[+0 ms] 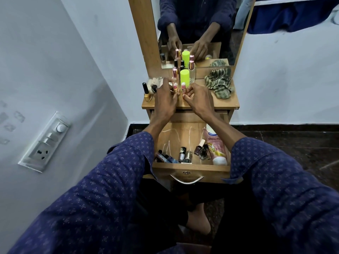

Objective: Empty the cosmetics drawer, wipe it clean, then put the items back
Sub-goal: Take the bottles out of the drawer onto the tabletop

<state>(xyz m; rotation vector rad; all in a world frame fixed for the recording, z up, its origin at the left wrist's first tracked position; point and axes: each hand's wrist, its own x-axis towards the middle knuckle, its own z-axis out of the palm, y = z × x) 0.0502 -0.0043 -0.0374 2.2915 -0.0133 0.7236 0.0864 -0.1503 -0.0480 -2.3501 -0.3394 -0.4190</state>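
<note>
Both hands (166,99) (199,98) over tabletop (225,104), drawer (190,171) open.

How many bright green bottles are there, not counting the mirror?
1. The green bottle stands on the tabletop just beyond the right hand, left of the striped cloth. The second one is its mirror reflection. Hands may hide others.

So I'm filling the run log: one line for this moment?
stage: emptying | drawer: open, bottles and tube inside | hands: left hand and right hand on tabletop at small bottles | cloth: unused
</note>
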